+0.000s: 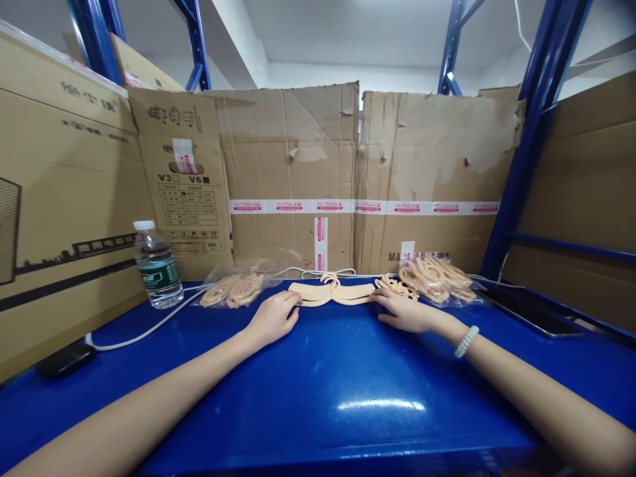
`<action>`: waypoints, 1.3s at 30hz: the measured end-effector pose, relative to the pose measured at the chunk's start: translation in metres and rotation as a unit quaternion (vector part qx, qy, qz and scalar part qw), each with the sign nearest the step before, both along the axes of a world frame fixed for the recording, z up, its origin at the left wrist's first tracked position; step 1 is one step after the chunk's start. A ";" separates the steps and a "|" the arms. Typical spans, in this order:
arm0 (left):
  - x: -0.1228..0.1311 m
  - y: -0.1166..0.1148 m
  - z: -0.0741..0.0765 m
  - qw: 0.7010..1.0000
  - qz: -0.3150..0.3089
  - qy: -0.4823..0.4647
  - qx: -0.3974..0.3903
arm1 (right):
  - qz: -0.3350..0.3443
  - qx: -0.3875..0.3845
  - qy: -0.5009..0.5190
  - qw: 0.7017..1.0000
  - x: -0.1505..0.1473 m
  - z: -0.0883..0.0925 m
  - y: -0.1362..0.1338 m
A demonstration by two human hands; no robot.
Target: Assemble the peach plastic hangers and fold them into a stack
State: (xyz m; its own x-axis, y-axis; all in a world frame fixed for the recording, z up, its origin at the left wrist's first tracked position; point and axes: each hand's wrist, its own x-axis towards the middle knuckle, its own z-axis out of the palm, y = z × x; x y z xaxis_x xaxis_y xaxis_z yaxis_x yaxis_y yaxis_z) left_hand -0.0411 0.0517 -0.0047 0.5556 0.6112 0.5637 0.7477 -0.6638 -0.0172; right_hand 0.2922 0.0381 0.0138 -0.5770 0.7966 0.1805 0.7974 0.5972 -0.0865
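Several beige clothes hangers (pixel 330 291) lie together at the back of the blue table, their hooks at the middle pointing toward the cardboard. My left hand (pixel 273 318) is closed on their left end, its fingers curled over the edge and thumb below. At the right end, my right hand (pixel 405 313) holds them between fingers and thumb. Just behind my right hand lie more loose hangers (pixel 396 286), partly hidden by it. A clear plastic bag of hangers (pixel 437 279) sits right of these, and another bagged bundle (pixel 236 289) lies left of my left hand.
A water bottle (pixel 158 268) stands at the left, near a white cable (pixel 149 333) and a black object (pixel 67 360). A dark flat device, like a phone (pixel 529 313), lies at the right. Cardboard sheets (pixel 293 165) and blue rack posts (pixel 527 146) border the blue table (pixel 318 397).
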 end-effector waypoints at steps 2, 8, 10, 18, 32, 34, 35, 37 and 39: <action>0.001 -0.001 0.001 1.000 -0.006 -0.003 -0.001 | 0.005 -0.006 0.001 1.000 0.003 0.007 0.001; 0.001 -0.001 0.001 1.000 -0.003 -0.005 -0.015 | -0.064 0.022 0.042 0.997 0.026 0.029 0.008; 0.001 -0.002 0.002 1.000 -0.001 0.000 -0.021 | -0.092 0.062 0.035 0.993 0.038 0.034 0.011; 0.001 0.000 0.001 0.999 -0.014 0.009 -0.034 | -0.124 0.131 0.028 0.983 0.070 0.034 0.022; 0.001 0.004 -0.002 0.998 0.011 0.005 -0.066 | -0.148 0.169 -0.088 0.971 0.056 0.002 0.034; 0.001 0.005 -0.003 0.998 0.012 0.005 -0.068 | -0.139 0.165 -0.098 0.972 0.055 -0.004 0.035; 0.001 0.005 -0.003 0.998 0.012 0.005 -0.067 | -0.133 0.168 -0.102 0.971 0.054 -0.006 0.036; 0.000 0.006 -0.004 0.998 0.008 0.002 -0.064 | -0.132 0.177 -0.109 0.969 0.053 -0.012 0.038; 0.000 0.008 -0.004 0.998 -0.003 -0.006 -0.061 | -0.146 0.181 -0.117 0.965 0.052 -0.016 0.039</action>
